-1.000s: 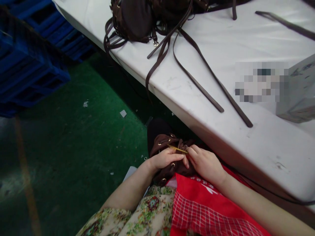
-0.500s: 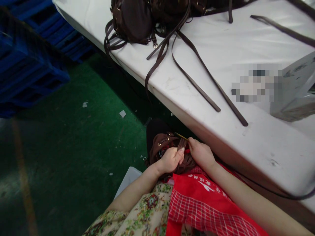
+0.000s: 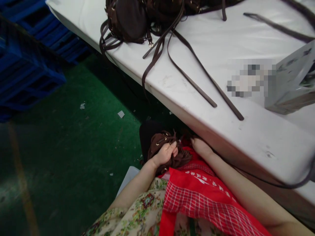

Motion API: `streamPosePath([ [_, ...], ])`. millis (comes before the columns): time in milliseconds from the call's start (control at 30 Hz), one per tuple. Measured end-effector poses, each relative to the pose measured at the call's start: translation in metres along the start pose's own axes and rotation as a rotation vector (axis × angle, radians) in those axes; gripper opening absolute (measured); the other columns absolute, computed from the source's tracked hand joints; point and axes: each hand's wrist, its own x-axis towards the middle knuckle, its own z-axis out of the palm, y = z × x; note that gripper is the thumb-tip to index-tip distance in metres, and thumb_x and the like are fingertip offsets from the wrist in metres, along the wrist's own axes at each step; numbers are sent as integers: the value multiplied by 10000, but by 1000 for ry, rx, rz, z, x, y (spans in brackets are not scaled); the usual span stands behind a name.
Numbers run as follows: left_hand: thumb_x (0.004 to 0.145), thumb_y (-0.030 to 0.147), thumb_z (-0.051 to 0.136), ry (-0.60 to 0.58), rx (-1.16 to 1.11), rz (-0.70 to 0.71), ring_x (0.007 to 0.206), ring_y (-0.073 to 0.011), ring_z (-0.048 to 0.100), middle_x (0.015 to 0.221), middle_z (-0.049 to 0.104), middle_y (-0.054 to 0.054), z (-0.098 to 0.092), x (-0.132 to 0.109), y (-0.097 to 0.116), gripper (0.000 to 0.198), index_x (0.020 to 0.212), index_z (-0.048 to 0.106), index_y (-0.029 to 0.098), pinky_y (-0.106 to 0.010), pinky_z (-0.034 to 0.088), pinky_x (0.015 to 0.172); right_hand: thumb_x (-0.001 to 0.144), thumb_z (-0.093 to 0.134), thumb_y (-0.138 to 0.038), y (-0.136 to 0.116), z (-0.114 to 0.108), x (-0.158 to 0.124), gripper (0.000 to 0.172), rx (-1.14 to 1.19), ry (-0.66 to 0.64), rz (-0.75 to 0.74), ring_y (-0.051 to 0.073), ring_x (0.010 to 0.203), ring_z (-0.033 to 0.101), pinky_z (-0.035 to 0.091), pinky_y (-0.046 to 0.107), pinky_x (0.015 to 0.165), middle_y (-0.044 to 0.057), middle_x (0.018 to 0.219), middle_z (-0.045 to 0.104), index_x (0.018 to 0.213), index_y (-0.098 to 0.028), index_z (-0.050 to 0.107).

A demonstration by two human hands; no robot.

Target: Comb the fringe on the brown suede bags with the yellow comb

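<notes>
A brown drawstring bag (image 3: pixel 157 144) with gold-coloured eyelets rests in my lap, its fabric bunched. My left hand (image 3: pixel 167 154) is closed on the gathered top of this bag, thumb pressed over the fingers. To the right, close under the table edge, my right hand (image 3: pixel 200 147) is held low with its fingers drawn together. Dark shadow surrounds those fingertips, and whatever they hold cannot be made out. A small gap separates the two hands, with the red apron (image 3: pixel 187 177) beneath them.
Brown bags (image 3: pixel 131 19) with long straps (image 3: pixel 206 75) lie on the white-covered table (image 3: pixel 256 137). A clear plastic bag (image 3: pixel 287 95) stands at its right, beside a blurred-out patch. Blue pallets (image 3: pixel 27 68) are stacked at the left on the green floor (image 3: pixel 81 141). A black cable (image 3: pixel 275 185) runs along the table's front.
My right hand has drawn away from the bag's top, and the thin yellowish tool in it no longer shows. The left hand keeps its grip. The view has shifted slightly.
</notes>
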Motion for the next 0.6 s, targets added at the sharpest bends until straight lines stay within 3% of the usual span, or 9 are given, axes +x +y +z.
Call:
streamPosePath([
  [133, 875, 615, 370, -8, -157, -42, 561, -112, 416, 543, 458, -1, -12, 2, -2, 529, 577, 408, 180, -266, 350, 611, 1000, 317, -300, 5, -7, -20, 318, 125, 2, 8, 150, 736, 634, 480, 276, 737, 68, 828, 669, 922, -147, 584],
  [233, 845, 567, 446, -48, -266, -49, 573, -120, 427, 563, 483, -13, -13, 4, -4, 468, 594, 427, 172, -274, 352, 621, 997, 298, -346, -8, -18, -46, 298, 317, 143, -91, 169, 737, 629, 464, 272, 710, 49, 811, 656, 908, -186, 533],
  [300, 816, 521, 493, -53, -313, -18, 586, -128, 443, 573, 499, -20, -11, 6, -4, 419, 598, 446, 167, -283, 364, 648, 994, 302, -346, -22, -24, -60, 281, 349, 164, -217, 175, 763, 623, 465, 275, 719, 53, 856, 642, 934, -193, 530],
  [433, 788, 426, 513, -15, -348, 21, 629, -152, 492, 597, 538, -34, -8, 8, -3, 328, 608, 497, 154, -300, 386, 709, 982, 329, -242, -44, -28, -68, 245, 153, 71, -420, 172, 853, 624, 474, 267, 751, 72, 1007, 614, 1058, -184, 555],
  [600, 729, 370, 518, -40, -493, 23, 642, -178, 512, 606, 547, -50, -8, 1, 8, 242, 635, 517, 148, -316, 391, 685, 944, 394, -180, -51, -31, -59, 275, -140, 129, -468, 161, 787, 630, 464, 243, 662, 101, 1075, 612, 1175, -163, 542],
])
